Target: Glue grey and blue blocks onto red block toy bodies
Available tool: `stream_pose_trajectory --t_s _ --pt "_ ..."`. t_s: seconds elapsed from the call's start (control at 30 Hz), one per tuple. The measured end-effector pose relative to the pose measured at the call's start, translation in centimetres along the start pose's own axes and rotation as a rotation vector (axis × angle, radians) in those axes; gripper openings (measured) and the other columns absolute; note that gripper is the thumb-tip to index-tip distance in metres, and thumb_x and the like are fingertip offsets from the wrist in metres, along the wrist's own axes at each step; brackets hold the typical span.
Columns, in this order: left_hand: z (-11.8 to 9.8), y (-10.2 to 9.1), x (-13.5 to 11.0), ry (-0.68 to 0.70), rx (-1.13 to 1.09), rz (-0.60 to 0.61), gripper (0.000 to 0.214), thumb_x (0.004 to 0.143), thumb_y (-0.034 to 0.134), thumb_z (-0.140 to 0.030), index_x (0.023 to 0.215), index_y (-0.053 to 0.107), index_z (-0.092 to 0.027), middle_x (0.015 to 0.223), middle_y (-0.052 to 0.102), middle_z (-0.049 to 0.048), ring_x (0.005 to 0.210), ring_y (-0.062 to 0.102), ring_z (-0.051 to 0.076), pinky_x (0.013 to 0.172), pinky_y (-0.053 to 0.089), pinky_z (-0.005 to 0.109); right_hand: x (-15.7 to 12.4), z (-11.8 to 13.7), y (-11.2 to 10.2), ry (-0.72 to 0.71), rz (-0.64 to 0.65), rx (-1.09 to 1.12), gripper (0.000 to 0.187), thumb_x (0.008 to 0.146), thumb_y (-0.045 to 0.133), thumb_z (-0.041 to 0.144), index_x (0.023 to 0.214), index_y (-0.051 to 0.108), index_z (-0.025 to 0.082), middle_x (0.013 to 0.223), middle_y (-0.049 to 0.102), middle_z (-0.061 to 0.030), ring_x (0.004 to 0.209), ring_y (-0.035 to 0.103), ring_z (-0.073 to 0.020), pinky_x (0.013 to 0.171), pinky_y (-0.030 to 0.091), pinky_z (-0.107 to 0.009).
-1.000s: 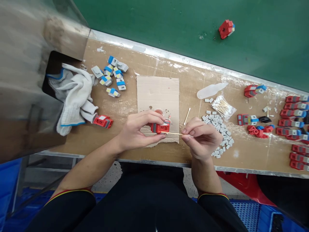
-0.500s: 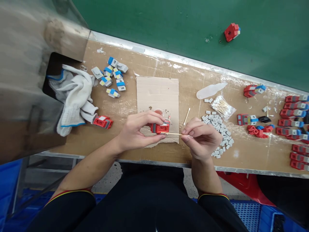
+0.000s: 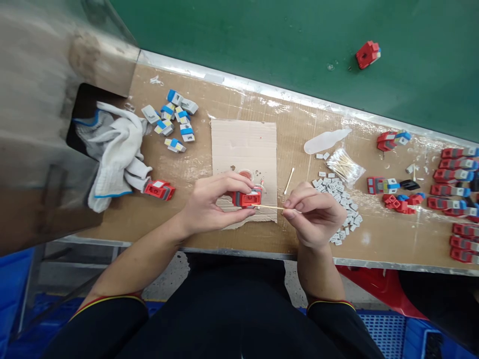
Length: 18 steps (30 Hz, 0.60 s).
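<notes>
My left hand [image 3: 209, 204] grips a small red plastic part [image 3: 245, 198] between thumb and fingers, just above a cardboard sheet [image 3: 244, 144]. My right hand [image 3: 316, 214] pinches a thin wooden stick [image 3: 268, 206] whose tip touches the red part's side. A small round cup of red stuff [image 3: 247, 174] sits on the cardboard behind the part. Both hands hover over the front of the brown workbench [image 3: 209, 164].
White gloves [image 3: 116, 149] and a red part [image 3: 159, 189] lie left, with blue-grey parts [image 3: 174, 117] behind. Right of my hands: small grey pieces [image 3: 342, 204], a bag of cotton swabs [image 3: 345, 164], a loose swab [image 3: 289, 180], rows of red assemblies [image 3: 454, 189]. A red part [image 3: 367, 54] rides the green belt.
My hands and the stick have barely shifted. The red part on the green belt has moved to the right.
</notes>
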<state>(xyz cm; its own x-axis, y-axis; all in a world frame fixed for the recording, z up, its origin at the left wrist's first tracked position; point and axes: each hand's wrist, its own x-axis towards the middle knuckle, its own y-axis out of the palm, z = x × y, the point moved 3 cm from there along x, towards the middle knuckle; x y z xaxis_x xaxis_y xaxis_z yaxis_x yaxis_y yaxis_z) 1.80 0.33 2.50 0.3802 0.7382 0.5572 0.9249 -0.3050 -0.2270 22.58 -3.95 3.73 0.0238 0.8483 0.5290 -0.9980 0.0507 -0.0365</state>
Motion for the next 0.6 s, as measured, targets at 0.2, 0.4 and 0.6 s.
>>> stream_pose_trajectory --t_s 0.2,0.4,0.6 --pt "0.01 0.0 -0.03 -0.006 -0.011 -0.002 0.025 0.084 0.089 -0.023 0.101 0.072 -0.018 0.099 0.084 0.01 0.089 0.082 0.019 0.092 0.071 0.034 0.2 0.09 -0.03 -0.002 -0.006 -0.031 0.015 0.09 0.081 0.018 0.089 0.068 0.025 0.073 0.075 0.0025 0.059 0.068 -0.015 0.054 0.052 -0.031" --pt "0.08 -0.09 -0.07 -0.013 -0.011 -0.011 0.026 0.082 0.09 -0.023 0.101 0.073 -0.019 0.098 0.083 0.0087 0.085 0.081 0.018 0.087 0.071 0.033 0.18 0.03 -0.16 -0.018 -0.017 -0.049 0.016 0.089 0.082 0.019 0.088 0.068 0.026 0.072 0.075 0.0031 0.057 0.067 -0.0148 0.053 0.051 -0.031" --pt "0.13 -0.15 -0.12 -0.022 -0.004 -0.005 0.025 0.082 0.09 -0.024 0.102 0.074 -0.02 0.098 0.083 0.0085 0.089 0.081 0.02 0.085 0.071 0.032 0.11 -0.01 -0.22 -0.011 -0.028 -0.064 0.016 0.09 0.082 0.021 0.087 0.067 0.026 0.071 0.074 0.0032 0.056 0.066 -0.0148 0.053 0.05 -0.031"
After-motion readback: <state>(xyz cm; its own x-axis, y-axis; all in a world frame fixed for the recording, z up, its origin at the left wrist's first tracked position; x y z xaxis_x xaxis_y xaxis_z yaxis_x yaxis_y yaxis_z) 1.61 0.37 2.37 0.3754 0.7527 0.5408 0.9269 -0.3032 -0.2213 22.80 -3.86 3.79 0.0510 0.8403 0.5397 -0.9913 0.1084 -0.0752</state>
